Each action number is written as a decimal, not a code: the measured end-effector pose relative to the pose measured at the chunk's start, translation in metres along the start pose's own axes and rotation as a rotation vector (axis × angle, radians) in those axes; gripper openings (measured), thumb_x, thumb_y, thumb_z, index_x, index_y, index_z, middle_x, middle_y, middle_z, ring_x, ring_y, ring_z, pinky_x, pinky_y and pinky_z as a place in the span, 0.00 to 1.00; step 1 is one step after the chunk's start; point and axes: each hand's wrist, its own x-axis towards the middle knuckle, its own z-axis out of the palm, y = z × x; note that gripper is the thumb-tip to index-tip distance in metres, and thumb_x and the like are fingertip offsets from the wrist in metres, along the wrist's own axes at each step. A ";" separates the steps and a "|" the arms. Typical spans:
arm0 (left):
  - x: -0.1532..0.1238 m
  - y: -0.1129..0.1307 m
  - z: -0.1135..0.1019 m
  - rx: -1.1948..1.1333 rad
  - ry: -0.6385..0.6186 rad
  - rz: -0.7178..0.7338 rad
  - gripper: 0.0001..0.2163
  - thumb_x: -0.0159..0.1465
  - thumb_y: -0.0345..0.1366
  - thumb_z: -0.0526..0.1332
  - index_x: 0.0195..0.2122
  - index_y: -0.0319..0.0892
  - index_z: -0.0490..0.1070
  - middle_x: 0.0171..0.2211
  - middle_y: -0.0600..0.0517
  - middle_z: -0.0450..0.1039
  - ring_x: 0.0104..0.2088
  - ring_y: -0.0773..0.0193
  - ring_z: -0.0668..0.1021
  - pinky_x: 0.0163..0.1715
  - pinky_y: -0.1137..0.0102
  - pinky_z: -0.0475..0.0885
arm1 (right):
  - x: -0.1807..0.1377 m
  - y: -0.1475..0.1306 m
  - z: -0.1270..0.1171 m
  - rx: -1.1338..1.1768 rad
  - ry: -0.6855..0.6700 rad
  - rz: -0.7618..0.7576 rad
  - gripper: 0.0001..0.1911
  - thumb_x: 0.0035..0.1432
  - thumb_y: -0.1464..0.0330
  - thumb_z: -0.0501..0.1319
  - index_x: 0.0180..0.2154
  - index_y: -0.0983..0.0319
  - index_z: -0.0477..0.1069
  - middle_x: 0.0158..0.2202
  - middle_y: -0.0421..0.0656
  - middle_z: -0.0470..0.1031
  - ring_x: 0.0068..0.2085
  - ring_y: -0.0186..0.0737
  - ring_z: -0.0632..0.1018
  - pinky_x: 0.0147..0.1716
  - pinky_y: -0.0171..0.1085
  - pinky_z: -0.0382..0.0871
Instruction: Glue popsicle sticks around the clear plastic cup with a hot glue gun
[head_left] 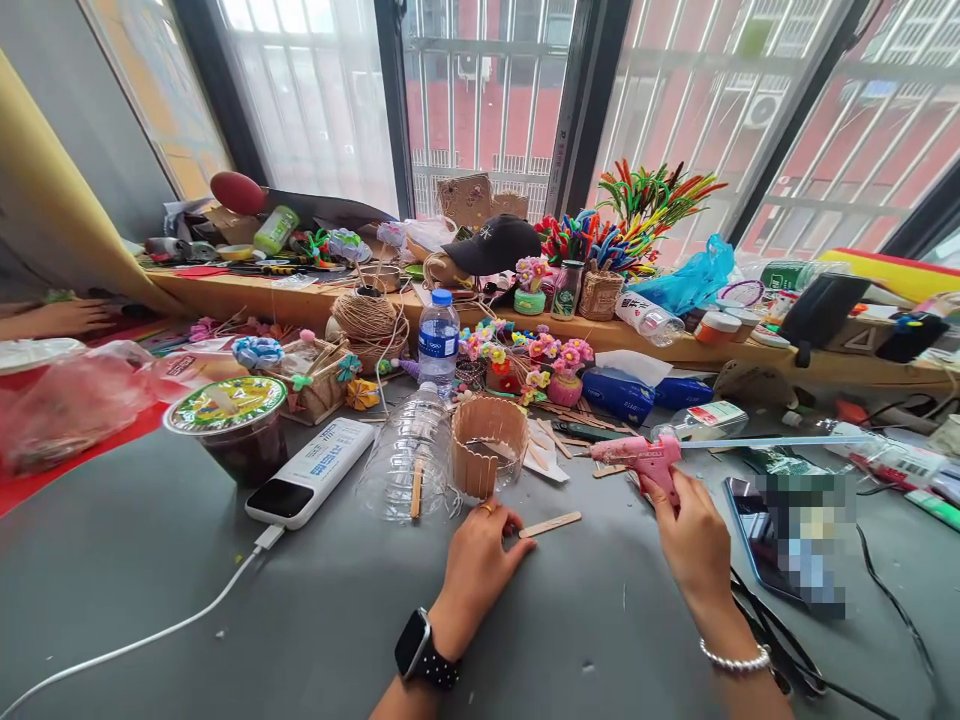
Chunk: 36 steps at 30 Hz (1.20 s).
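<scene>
Head | left grip pinching wooden stick, jutting rightward | right grip clasping glue gun (pink)

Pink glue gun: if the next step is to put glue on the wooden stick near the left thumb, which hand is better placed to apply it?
Probably the right hand: it grips the pink glue gun, while the left hand pinches one end of the wooden stick.

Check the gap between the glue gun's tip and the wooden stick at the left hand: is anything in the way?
Nothing visible: only bare grey tabletop shows between the tip of the pink glue gun and the wooden stick. The white paper lies beside that gap.
</scene>
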 end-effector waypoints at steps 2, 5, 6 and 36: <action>-0.001 0.000 -0.002 -0.019 0.005 0.011 0.04 0.55 0.34 0.59 0.30 0.41 0.70 0.30 0.50 0.70 0.34 0.62 0.73 0.33 0.71 0.66 | -0.006 0.001 0.000 -0.033 0.009 -0.022 0.32 0.55 0.49 0.38 0.41 0.67 0.65 0.35 0.53 0.72 0.34 0.47 0.72 0.29 0.39 0.63; -0.002 0.001 -0.002 -0.023 0.016 0.007 0.04 0.56 0.34 0.58 0.29 0.41 0.70 0.30 0.50 0.70 0.33 0.62 0.73 0.33 0.70 0.66 | -0.014 -0.004 -0.001 -0.072 -0.020 -0.027 0.30 0.54 0.48 0.41 0.39 0.66 0.65 0.34 0.51 0.72 0.32 0.45 0.73 0.26 0.38 0.63; -0.002 0.001 -0.001 -0.023 0.020 0.005 0.04 0.56 0.34 0.57 0.29 0.41 0.70 0.30 0.50 0.70 0.33 0.62 0.72 0.33 0.70 0.66 | -0.016 -0.007 -0.001 -0.095 -0.032 -0.034 0.29 0.52 0.47 0.44 0.38 0.65 0.65 0.34 0.50 0.72 0.32 0.45 0.73 0.25 0.37 0.63; -0.003 0.002 -0.003 -0.059 0.014 0.012 0.05 0.57 0.36 0.57 0.30 0.42 0.70 0.29 0.52 0.69 0.32 0.65 0.71 0.31 0.73 0.64 | -0.030 -0.013 -0.001 -0.303 0.041 -0.540 0.12 0.52 0.70 0.52 0.39 0.65 0.68 0.28 0.42 0.72 0.28 0.37 0.73 0.23 0.33 0.60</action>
